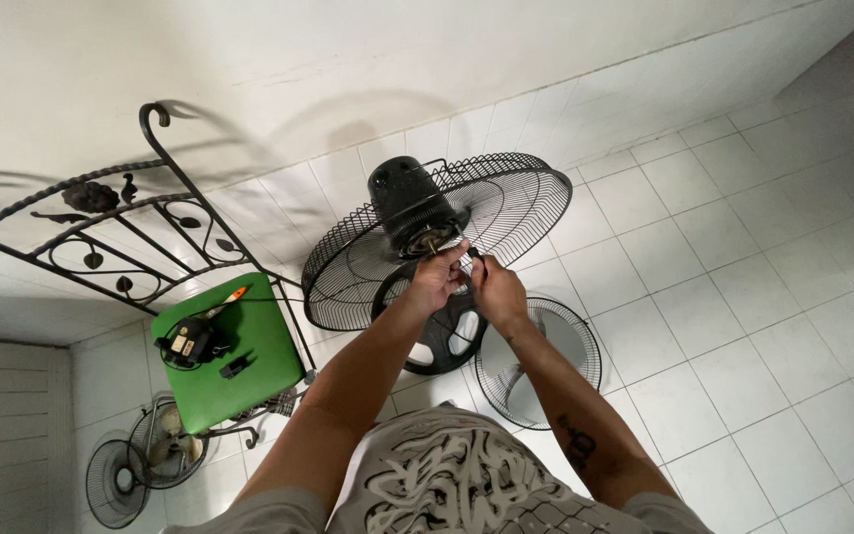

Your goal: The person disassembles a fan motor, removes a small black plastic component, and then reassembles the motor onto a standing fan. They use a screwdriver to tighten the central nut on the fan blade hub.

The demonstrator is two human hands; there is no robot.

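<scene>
A black fan stands on the white tile floor, with its rear wire guard (pixel 526 203) upright and the black motor housing (pixel 405 196) behind it. Both my hands meet at the motor's front, where a brass-coloured shaft end (pixel 434 240) shows. My left hand (pixel 437 280) pinches something small at the shaft. My right hand (pixel 497 290) is closed beside it on a small dark part; what it is I cannot make out. The round black fan base (pixel 444 336) lies below my hands.
A second wire guard (pixel 546 361) lies flat on the floor at right. A wrought-iron chair (pixel 140 232) with a green seat (pixel 249 371) holds a black device and small tools. Two small fans (pixel 140 460) sit at bottom left. A white wall runs behind.
</scene>
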